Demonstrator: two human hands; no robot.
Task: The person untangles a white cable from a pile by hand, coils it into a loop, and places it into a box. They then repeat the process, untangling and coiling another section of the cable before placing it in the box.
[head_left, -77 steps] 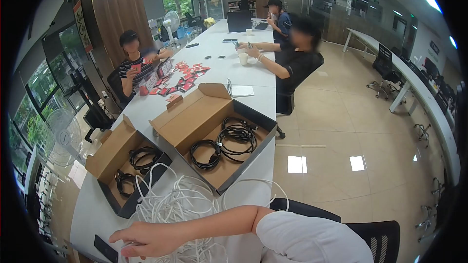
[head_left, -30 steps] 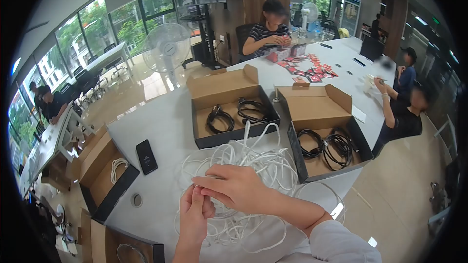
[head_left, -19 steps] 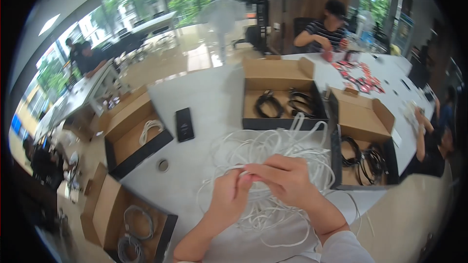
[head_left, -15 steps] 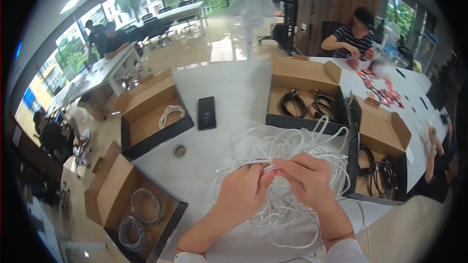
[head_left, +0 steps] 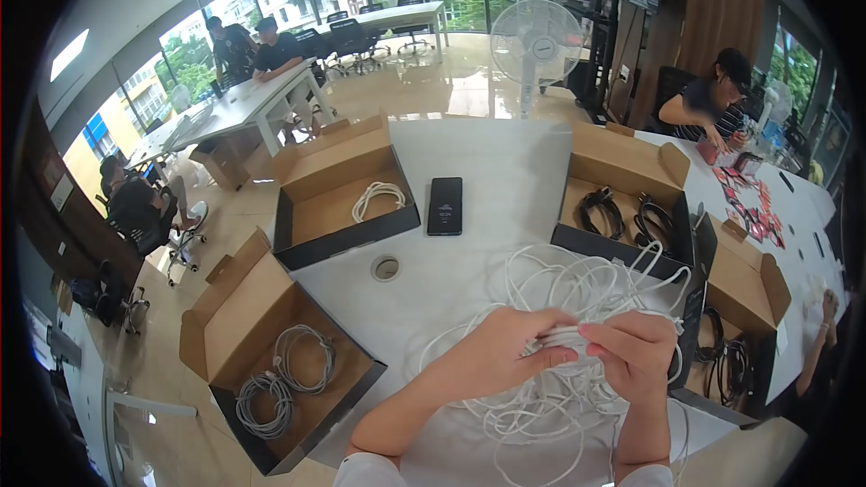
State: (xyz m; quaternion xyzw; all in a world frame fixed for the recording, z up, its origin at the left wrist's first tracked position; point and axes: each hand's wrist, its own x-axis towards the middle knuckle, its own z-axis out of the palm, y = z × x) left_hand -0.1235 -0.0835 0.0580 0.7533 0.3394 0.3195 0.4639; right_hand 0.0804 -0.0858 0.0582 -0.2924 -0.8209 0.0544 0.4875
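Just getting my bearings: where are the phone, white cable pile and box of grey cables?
Phone [head_left: 445, 207]: head view, on its dark screen.
White cable pile [head_left: 588, 287]: head view, on its upper loops.
Box of grey cables [head_left: 244, 311]: head view, on its open lid.

On the bench [head_left: 478, 149], a cable tangle [head_left: 541, 408] lies near right of centre; a cable bundle [head_left: 564, 338] sits above it, between the left hand [head_left: 501, 350] and right hand [head_left: 636, 353]. Behind-left lies the phone [head_left: 445, 207], left of it a box [head_left: 352, 239] with one coil [head_left: 383, 188]. The near-left box [head_left: 356, 388] holds two coils [head_left: 281, 410]. Two boxes [head_left: 613, 248] behind and right hold cables [head_left: 591, 216], the rightmost seemingly in two bundles.
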